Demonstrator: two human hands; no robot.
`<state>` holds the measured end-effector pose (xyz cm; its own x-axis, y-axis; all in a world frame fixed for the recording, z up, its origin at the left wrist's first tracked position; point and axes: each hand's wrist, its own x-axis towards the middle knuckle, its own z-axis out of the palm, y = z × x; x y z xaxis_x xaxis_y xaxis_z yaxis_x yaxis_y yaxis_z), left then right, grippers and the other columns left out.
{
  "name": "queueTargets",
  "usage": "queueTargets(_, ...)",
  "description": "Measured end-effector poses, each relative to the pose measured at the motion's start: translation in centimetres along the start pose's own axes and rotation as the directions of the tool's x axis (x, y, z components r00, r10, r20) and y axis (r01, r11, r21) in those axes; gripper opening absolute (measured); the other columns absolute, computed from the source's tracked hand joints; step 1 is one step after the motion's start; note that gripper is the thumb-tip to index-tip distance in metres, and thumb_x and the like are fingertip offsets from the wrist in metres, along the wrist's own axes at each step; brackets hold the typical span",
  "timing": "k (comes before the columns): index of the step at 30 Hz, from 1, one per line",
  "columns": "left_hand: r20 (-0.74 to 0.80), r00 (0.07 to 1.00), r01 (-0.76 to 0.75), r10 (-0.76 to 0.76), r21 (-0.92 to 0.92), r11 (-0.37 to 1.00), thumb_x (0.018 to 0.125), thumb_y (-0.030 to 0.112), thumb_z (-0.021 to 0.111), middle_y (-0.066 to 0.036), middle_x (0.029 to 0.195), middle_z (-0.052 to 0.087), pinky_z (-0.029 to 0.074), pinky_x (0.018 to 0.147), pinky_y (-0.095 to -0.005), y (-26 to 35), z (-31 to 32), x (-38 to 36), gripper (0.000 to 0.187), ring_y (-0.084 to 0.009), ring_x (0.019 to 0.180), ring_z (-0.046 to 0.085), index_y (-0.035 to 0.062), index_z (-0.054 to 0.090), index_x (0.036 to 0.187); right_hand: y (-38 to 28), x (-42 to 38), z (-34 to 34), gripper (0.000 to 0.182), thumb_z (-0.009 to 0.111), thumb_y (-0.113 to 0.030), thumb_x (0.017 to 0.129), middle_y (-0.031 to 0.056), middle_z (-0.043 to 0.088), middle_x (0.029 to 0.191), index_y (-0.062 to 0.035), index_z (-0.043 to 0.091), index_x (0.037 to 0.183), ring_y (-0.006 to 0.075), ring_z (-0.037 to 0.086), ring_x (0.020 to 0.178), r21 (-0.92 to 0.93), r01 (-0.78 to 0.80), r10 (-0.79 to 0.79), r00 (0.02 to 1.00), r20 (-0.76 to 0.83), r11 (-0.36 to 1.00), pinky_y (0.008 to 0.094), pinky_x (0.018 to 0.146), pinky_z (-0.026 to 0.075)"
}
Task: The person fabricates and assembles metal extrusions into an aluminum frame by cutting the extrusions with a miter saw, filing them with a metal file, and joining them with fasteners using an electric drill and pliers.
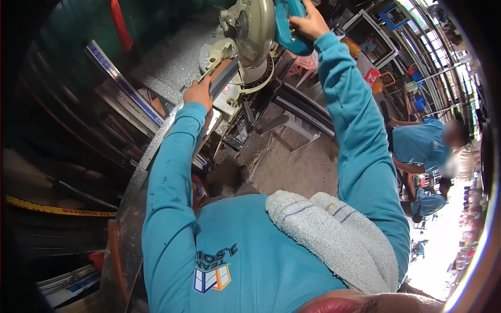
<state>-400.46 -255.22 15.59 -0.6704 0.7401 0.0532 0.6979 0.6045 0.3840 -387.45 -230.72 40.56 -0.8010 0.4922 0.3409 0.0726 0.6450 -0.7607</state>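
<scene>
Right hand (308, 23) wrapped round saw handle (287, 26), blade guard (254, 28) raised. Left hand (198, 94), fingers pressed on metal profile (222, 78) lying across saw base (229, 99). Risk: hand v. near blade path; loose hold lets profile kick.

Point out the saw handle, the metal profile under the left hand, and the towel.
saw handle (292, 36), head view, teal grip below the right hand (309, 23).
metal profile (225, 78), head view, bare stretch beyond the left hand (198, 94).
towel (334, 235), head view, middle fold.

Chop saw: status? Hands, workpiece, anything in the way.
Right hand gripping the saw handle, blade raised. Left hand pressing the metal profile on the saw base. Nothing seen across the cut line; another person stands off to the right.
</scene>
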Motion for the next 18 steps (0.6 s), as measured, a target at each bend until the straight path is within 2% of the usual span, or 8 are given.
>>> queueTargets(2, -0.01, 1.0, -0.003, 0.003, 0.0, 1.0, 0.079, 0.021, 0.076, -0.021, 0.11, 0.058, 0.054, 0.078, -0.0495, -0.1, 0.3, 0.1, 0.052, -0.0419, 0.093, 0.064, 0.023, 0.045, 0.121, 3.5, -1.3, 0.9, 0.087, 0.058, 0.001, 0.072, 0.0181, 0.064, 0.11, -0.0181, 0.028, 0.152, 0.0238, 0.064, 0.078, -0.17, 0.263, -0.28, 0.956, -0.089, 0.95, 0.0349, 0.069, 0.053)
queueTargets(5, -0.017, 1.0, -0.011, 0.011, -0.006, 1.0, 0.078, 0.021, 0.076, -0.021, 0.11, 0.057, 0.054, 0.077, -0.0497, -0.3, 0.4, 0.2, 0.052, -0.042, 0.092, 0.065, 0.0229, 0.045, 0.121, 7.1, -4.8, 3.0, 0.085, 0.061, -0.001, 0.078, 0.0121, 0.061, 0.108, -0.0207, 0.024, 0.152, 0.0151, 0.063, 0.071, -0.138, 0.1, -0.115, 0.988, -0.1, 0.985, 0.0312, 0.065, 0.055)
queueTargets(8, -0.015, 1.0, -0.018, 0.018, -0.005, 1.0, 0.078, 0.021, 0.076, -0.02, 0.109, 0.058, 0.054, 0.076, -0.0495, -0.5, 0.6, 0.2, 0.052, -0.0419, 0.091, 0.065, 0.0227, 0.046, 0.121, 8.3, -7.9, 5.7, 0.086, 0.059, 0.0, 0.077, 0.0151, 0.049, 0.135, -0.0167, 0.021, 0.153, 0.0198, 0.059, 0.105, -0.145, 0.252, -0.276, 0.943, -0.186, 0.957, 0.0279, 0.071, 0.055)
queueTargets(10, -0.013, 1.0, -0.017, 0.017, -0.007, 1.0, 0.078, 0.021, 0.076, -0.02, 0.109, 0.058, 0.054, 0.076, -0.0493, -0.4, 0.4, 0.1, 0.052, -0.0419, 0.091, 0.065, 0.0226, 0.046, 0.121, 9.2, -10.0, 7.2, 0.085, 0.059, 0.0, 0.078, 0.0155, 0.043, 0.141, -0.0152, 0.022, 0.153, 0.0212, 0.054, 0.117, -0.019, 0.111, -0.113, 0.975, -0.192, 0.994, 0.0261, 0.075, 0.054)
queueTargets(11, -0.011, 1.0, -0.017, 0.017, -0.012, 1.0, 0.078, 0.021, 0.076, -0.02, 0.109, 0.058, 0.054, 0.076, -0.0494, -0.3, 0.3, 0.2, 0.052, -0.0418, 0.091, 0.065, 0.0227, 0.046, 0.121, 9.5, -10.7, 7.7, 0.085, 0.059, 0.0, 0.077, 0.0157, 0.044, 0.141, -0.0156, 0.022, 0.152, 0.0207, 0.055, 0.114, -0.043, 0.087, -0.094, 0.973, -0.21, 0.995, 0.0255, 0.075, 0.054)
queueTargets(13, -0.011, 1.0, -0.017, 0.017, -0.018, 1.0, 0.078, 0.021, 0.076, -0.02, 0.109, 0.058, 0.054, 0.076, -0.0496, -0.3, 0.2, 0.1, 0.052, -0.0416, 0.092, 0.065, 0.0228, 0.047, 0.121, 10.4, -11.1, 8.4, 0.083, 0.059, -0.008, 0.077, 0.0193, 0.061, 0.123, -0.0206, 0.025, 0.151, 0.0183, 0.062, 0.061, -0.088, 0.141, -0.16, 0.948, -0.274, 0.986, 0.029, 0.063, 0.053)
queueTargets(17, -0.009, 1.0, 0.006, -0.007, -0.023, 1.0, 0.078, 0.02, 0.076, -0.02, 0.11, 0.058, 0.053, 0.079, -0.0503, -0.1, 0.1, 0.1, 0.052, -0.0417, 0.095, 0.064, 0.0224, 0.047, 0.122, 7.6, -7.7, 4.8, 0.084, 0.061, -0.004, 0.076, 0.0164, 0.058, 0.125, -0.0209, 0.027, 0.151, 0.0194, 0.065, 0.09, -0.175, 0.05, -0.079, 0.984, -0.161, 0.983, 0.0294, 0.069, 0.055)
queueTargets(18, 0.003, 1.0, 0.01, -0.01, -0.026, 1.0, 0.078, 0.019, 0.075, -0.021, 0.111, 0.057, 0.053, 0.081, -0.0503, -0.1, 0.0, 0.0, 0.052, -0.0417, 0.096, 0.063, 0.0223, 0.047, 0.122, 7.9, -5.1, 3.7, 0.089, 0.064, -0.015, 0.072, 0.0166, 0.068, 0.106, -0.0245, 0.025, 0.151, 0.0232, 0.067, 0.069, -0.281, 0.242, -0.303, 0.931, -0.202, 0.929, 0.0386, 0.07, 0.055)
